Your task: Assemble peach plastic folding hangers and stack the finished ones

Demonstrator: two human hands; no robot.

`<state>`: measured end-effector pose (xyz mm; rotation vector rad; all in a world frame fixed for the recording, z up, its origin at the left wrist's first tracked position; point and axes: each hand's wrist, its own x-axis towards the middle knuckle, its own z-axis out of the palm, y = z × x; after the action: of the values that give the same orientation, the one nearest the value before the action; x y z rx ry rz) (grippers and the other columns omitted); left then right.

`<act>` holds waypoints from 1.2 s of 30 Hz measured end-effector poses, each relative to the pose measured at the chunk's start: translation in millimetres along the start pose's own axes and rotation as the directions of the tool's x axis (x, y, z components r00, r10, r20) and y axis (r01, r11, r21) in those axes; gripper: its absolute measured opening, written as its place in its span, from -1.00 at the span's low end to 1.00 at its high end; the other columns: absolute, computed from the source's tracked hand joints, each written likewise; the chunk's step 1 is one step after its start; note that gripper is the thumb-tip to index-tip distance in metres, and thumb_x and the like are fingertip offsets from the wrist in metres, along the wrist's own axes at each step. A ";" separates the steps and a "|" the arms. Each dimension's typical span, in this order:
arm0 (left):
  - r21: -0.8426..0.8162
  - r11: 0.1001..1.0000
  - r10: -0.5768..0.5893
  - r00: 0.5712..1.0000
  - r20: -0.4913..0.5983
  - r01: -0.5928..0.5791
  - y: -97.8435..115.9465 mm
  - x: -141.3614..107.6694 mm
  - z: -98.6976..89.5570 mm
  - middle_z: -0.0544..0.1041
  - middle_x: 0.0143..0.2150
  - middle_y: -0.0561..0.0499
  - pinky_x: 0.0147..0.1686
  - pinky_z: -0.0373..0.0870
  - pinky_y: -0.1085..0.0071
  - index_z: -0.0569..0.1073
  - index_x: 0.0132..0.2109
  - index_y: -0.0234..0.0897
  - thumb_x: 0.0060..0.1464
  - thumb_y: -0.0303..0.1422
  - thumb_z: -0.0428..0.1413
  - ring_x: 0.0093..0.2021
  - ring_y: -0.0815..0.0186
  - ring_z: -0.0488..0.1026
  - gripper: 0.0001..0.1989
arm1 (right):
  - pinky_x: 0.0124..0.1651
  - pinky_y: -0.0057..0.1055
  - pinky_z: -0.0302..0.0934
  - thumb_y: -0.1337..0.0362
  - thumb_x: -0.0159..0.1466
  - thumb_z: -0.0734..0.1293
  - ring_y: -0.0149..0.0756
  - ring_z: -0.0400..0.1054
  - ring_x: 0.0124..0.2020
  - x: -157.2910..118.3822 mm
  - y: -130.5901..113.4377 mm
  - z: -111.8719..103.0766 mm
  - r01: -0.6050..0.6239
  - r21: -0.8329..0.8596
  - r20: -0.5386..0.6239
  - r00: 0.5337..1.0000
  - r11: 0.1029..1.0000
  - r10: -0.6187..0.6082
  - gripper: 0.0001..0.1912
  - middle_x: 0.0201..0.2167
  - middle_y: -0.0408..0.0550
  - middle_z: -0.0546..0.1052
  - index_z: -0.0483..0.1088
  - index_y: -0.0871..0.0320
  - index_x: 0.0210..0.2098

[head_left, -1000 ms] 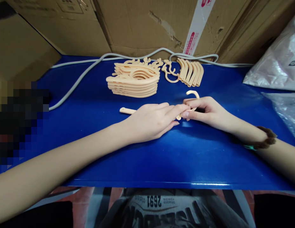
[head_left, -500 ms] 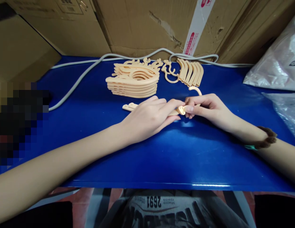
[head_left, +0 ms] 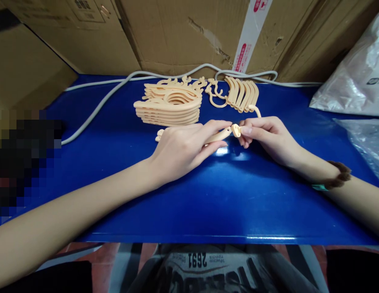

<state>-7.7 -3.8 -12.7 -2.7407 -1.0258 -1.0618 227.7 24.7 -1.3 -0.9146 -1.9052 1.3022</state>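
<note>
My left hand is closed around a cream plastic hanger arm, whose holed end points right between thumb and forefinger. Part of the cream plastic also shows left of the knuckles. My right hand pinches a cream hook piece; its socketed base faces the end of the arm, with a small gap or bare contact between them. The curved tip of the hook rises above the right fingers. Both hands are over the middle of the blue table.
Behind the hands lie a stack of cream hangers, loose hooks and a row of curved arms. A white cable runs along the back by cardboard boxes. Plastic bags are at right.
The hook piece and the arm's end have come apart, so the holed end now shows. My right hand has tilted the hook, and its tip sits lower.
</note>
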 end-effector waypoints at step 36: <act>-0.093 0.992 0.086 0.996 0.035 -0.082 -0.8 1.5 0.0 0.59 -0.09 0.00 -0.25 0.40 0.50 0.32 0.17 -0.29 0.33 -0.34 0.02 -0.14 0.36 0.57 -0.69 | -0.28 -0.41 0.11 0.14 0.32 0.31 -0.41 0.29 -0.44 -0.2 -1.4 -1.3 0.011 -0.027 0.116 0.993 1.000 -0.008 -0.64 -0.54 -0.17 0.45 0.38 0.17 -0.56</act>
<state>-7.3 -2.3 -12.0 -2.8596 -0.8786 -1.0730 228.6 24.8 0.4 -0.8593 -2.0176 1.3528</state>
